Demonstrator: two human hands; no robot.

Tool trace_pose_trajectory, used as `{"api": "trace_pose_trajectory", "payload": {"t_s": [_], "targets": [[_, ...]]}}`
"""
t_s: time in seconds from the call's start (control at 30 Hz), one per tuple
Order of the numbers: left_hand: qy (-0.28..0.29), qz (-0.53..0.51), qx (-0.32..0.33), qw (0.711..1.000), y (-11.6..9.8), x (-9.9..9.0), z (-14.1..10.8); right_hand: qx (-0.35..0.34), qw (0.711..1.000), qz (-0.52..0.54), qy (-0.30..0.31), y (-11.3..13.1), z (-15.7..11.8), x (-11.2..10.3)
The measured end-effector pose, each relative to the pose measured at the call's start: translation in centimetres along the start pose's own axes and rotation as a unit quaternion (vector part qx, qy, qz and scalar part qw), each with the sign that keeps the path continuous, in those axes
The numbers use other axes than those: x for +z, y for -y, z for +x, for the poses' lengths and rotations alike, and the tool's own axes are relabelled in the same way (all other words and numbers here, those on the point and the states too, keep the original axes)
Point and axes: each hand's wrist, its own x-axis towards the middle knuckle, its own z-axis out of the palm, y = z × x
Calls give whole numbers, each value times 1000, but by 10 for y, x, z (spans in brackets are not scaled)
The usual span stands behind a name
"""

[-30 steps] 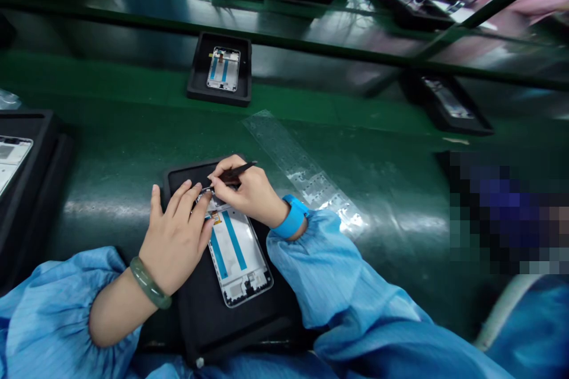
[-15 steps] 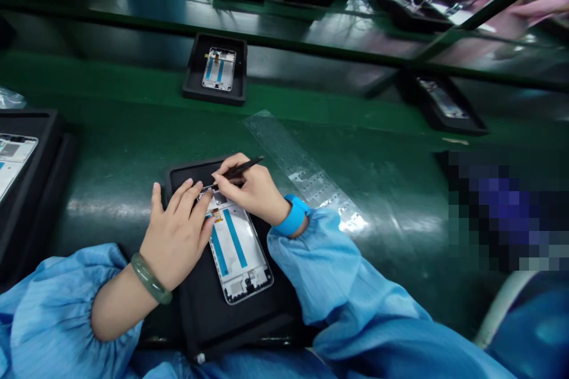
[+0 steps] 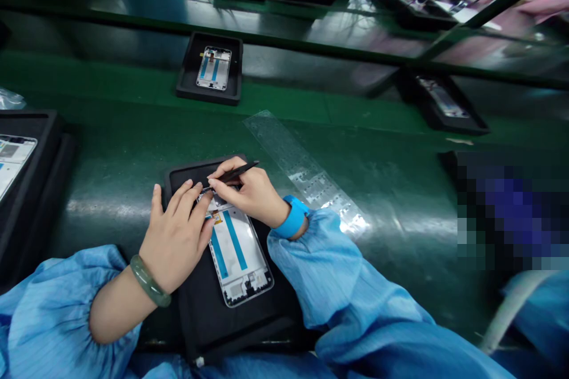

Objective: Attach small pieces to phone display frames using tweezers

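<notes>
My right hand [image 3: 251,189] pinches black tweezers [image 3: 233,174], their tips down at the top end of a white phone frame [image 3: 237,254] with two blue strips and a small gold-and-orange flex. The frame lies flat on a black mat [image 3: 200,320]. My left hand [image 3: 175,237] rests over the frame's top end, fingers apart, and hides part of that end. A jade bangle [image 3: 149,281] circles my left wrist, and a blue strap [image 3: 292,217] circles my right. The tweezer tips are mostly hidden by my fingers.
A green conveyor belt [image 3: 133,112] runs behind the mat. A transparent perforated plastic strip [image 3: 297,166] lies on it. Black trays with phone frames stand at the left [image 3: 26,157], far middle [image 3: 210,68] and right [image 3: 442,108]. Cables and pink-sleeved co-workers' arms appear top right.
The far middle tray with its phone frame has slid left along the belt. My hands have shifted only slightly, and the tweezers stay in my right hand.
</notes>
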Motion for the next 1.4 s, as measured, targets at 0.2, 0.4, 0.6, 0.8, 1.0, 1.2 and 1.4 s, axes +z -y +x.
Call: {"api": "trace_pose_trajectory", "payload": {"t_s": [0.2, 0.4, 0.6, 0.8, 1.0, 1.2, 1.4], "targets": [[-1, 0, -1, 1000, 1, 0, 0, 10, 1000, 24, 3, 0, 0, 1], [-4, -4, -2, 1000, 1, 1, -1, 21, 999, 30, -1, 0, 1, 1], [-7, -6, -2, 1000, 1, 1, -1, 24, 999, 30, 2, 0, 1, 1], [-7, -3, 3, 1000, 2, 1, 0, 10, 1000, 17, 7, 1, 2, 3], [-7, 7, 2, 1000, 2, 1, 0, -1, 1000, 3, -7, 2, 2, 4], [-11, 11, 4, 1000, 2, 1, 1, 7, 999, 5, -31, 0, 2, 4], [-7, 7, 4, 1000, 2, 1, 1, 34, 998, 38, -36, -1, 2, 1]]}}
